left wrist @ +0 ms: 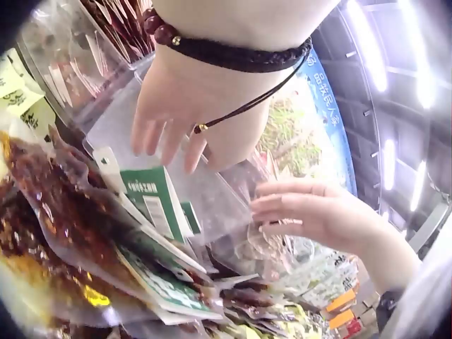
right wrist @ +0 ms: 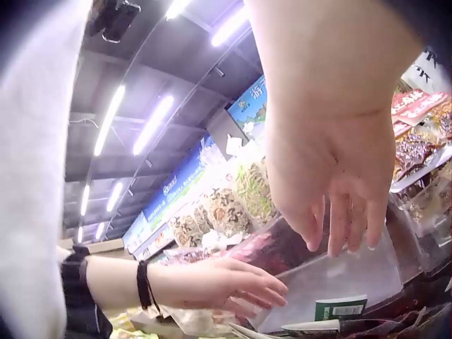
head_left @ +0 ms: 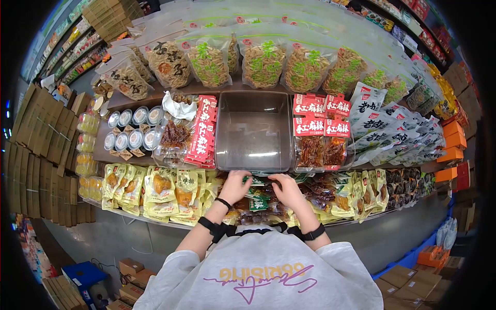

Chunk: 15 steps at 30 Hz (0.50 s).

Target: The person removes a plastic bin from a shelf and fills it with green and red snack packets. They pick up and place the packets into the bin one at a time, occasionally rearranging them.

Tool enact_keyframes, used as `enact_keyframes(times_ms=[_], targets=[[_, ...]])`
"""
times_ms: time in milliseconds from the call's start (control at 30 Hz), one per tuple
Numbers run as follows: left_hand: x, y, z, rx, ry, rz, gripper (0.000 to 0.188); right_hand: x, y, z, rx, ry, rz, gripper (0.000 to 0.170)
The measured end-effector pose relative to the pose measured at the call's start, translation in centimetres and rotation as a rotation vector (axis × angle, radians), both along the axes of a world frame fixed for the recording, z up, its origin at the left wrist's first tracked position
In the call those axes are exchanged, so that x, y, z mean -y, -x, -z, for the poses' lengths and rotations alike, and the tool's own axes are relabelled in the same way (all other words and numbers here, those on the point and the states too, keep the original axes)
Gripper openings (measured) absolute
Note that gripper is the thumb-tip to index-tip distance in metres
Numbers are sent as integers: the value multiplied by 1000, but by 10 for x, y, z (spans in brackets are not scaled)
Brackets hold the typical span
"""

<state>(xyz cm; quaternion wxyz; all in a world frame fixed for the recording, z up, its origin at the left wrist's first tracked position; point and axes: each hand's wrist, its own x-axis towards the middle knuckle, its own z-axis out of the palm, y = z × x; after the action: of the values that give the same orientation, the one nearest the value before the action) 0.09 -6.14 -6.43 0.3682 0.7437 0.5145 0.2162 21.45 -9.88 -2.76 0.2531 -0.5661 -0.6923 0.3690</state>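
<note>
In the head view, a clear plastic bin (head_left: 253, 129) stands in the middle of the display, its brown bottom showing. The left hand (head_left: 235, 187) is at the bin's near edge, left of centre, and the right hand (head_left: 288, 193) is at the same edge further right. Both wrist views show loosely extended fingers; the left hand (left wrist: 194, 116) reaches down over the bin's wall (left wrist: 226, 201), as does the right hand (right wrist: 335, 169). Whether they touch it, I cannot tell. Between and below them lie green-labelled packets (head_left: 257, 202) of dark food, one label (left wrist: 157, 201) upright against the bin.
Red-labelled packets fill bins at left (head_left: 202, 132) and right (head_left: 323, 126). Round lidded tubs (head_left: 135, 138) stand further left, white bags (head_left: 395, 129) further right. Yellow packets (head_left: 165, 191) line the front edge; large clear bags (head_left: 263, 62) stand behind.
</note>
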Motion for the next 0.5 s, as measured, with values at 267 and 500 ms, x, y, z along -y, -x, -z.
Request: enact_keyframes(times_ms=[267,500], targets=[[3,10,13,70,-33,-27,34,-40,8,15,211,-206,94,36],[21,65,23,-45,93,30,53,-7,-7,-30,-98,148,179,24]])
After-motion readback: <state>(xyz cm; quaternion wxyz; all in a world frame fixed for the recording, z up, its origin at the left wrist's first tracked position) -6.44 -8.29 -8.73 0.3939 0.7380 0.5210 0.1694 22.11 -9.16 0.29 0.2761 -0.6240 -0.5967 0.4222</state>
